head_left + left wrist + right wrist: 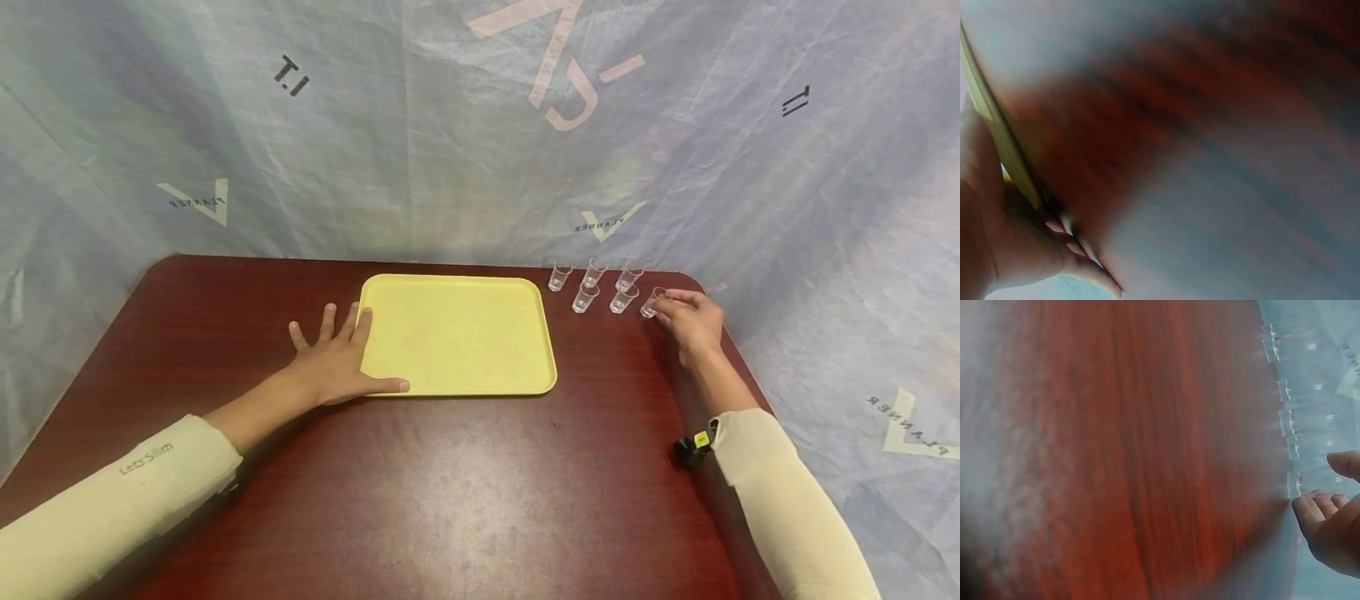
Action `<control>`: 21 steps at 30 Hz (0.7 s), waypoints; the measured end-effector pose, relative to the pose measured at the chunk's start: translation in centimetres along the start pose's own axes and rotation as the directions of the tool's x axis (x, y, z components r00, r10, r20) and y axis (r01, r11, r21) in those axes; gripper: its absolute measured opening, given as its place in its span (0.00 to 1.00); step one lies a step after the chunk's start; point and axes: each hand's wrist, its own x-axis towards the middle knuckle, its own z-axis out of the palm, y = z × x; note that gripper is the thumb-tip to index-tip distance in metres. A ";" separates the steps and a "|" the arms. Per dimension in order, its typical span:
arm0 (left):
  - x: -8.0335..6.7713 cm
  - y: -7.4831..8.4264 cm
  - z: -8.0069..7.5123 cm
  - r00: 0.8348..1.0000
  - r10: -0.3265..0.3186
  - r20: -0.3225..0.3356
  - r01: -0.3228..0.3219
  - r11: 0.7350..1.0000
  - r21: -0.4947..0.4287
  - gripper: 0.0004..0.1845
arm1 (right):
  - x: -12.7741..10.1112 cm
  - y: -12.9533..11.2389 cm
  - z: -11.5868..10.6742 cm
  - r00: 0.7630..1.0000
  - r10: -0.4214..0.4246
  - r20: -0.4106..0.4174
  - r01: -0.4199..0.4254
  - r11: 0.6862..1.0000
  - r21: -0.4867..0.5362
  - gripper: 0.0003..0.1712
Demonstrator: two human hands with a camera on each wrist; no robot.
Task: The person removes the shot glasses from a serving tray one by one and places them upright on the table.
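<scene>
Our left hand [335, 364] rests flat, fingers spread, at the near-left corner of the yellow tray [459, 333], whose long axis runs left-right. Our right hand [693, 322] pinches the rightmost upright cup [652, 302] near the bench [465, 492] far-right edge; bare bench lies nearer us.

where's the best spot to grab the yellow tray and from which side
Probably the long near rim of the tray: it lies flat and empty on the table, with a raised lip all round to hook fingers under. The left hand already rests at its near left corner, thumb along that rim.
</scene>
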 end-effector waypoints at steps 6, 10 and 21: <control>0.2 0.2 0.1 1.000 0.004 0.010 -0.004 1.000 -0.006 0.87 | 0.3 0.1 -0.2 1.000 0.015 -0.019 -0.016 0.999 -0.051 0.18; 0.3 0.2 0.0 1.000 0.000 0.028 0.001 1.000 -0.008 0.86 | 0.1 0.2 -0.3 0.999 0.025 -0.031 -0.027 0.997 -0.072 0.18; -0.7 -1.3 -1.8 0.999 -0.028 -0.028 0.026 0.996 -0.086 0.79 | -0.9 -0.4 -1.0 0.997 -0.010 -0.082 -0.015 0.952 -0.306 0.34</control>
